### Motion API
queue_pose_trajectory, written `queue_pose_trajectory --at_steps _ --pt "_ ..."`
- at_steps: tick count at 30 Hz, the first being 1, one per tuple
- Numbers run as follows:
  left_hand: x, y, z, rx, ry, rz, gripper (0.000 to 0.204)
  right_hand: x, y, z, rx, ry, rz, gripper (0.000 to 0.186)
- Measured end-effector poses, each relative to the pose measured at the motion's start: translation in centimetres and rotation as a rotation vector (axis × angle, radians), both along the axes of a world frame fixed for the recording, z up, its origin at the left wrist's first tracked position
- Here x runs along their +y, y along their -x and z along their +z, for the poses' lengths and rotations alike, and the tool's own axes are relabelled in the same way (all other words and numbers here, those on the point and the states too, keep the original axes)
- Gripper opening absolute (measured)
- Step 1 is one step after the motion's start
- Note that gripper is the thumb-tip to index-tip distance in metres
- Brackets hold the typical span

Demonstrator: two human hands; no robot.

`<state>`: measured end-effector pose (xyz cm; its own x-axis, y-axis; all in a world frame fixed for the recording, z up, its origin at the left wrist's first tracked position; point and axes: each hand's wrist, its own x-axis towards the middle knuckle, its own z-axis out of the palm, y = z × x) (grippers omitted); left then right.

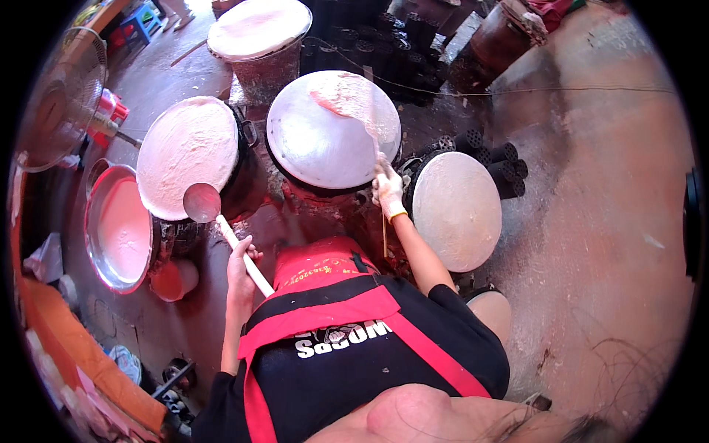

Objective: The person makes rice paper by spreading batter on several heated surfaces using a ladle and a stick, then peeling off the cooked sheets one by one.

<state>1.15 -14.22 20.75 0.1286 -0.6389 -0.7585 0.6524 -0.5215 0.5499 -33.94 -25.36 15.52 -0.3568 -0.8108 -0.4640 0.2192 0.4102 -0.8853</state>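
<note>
My left hand (242, 262) grips the white handle of a round metal ladle (200, 201), whose bowl lies at the edge of a batter-covered round griddle (177, 148) on the left. My gloved right hand (386, 188) holds a long thin flat stick (368, 77) over the middle griddle (310, 140). A pale, ragged sheet of batter (343, 96) lies on that griddle's upper right, against the stick. A steel basin of pale batter (118, 221) sits at the far left. Another round griddle (454, 210) with a thin pale coating is right of my right hand.
A further coated griddle (258, 26) stands at the back. A fan (59, 111) is at the upper left. Black perforated cylinders (506, 173) are piled at right and back, near a rusty drum (495, 48). An orange board (81, 347) edges the lower left. A wire crosses behind the griddles.
</note>
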Motion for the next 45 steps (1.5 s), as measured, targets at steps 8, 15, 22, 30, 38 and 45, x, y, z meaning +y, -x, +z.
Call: queue_pose_trajectory --at_steps 8,15,22,30,38,45 --pt "3.0 5.1 -1.1 0.024 -0.053 0.142 0.013 0.8 3.9 5.5 -0.129 -0.108 0.603 0.037" --pt "5.1 9.3 0.8 0.079 -0.081 0.262 0.02 -5.5 6.9 2.9 0.02 0.053 0.439 0.038" --pt "6.2 10.1 1.0 0.053 -0.037 0.279 0.026 -3.9 7.3 3.8 0.01 0.014 0.874 0.036" --pt "5.7 10.2 3.1 0.016 -0.09 0.271 0.031 -10.5 8.0 3.3 -0.058 -0.03 0.775 0.04" --pt "7.2 9.6 4.4 -0.084 -0.181 0.251 0.025 -11.1 12.3 3.8 0.131 -0.016 1.014 0.037" --pt "5.2 7.8 4.7 -0.143 -0.163 0.12 0.027 -3.1 9.4 4.2 0.008 -0.127 0.958 0.036"
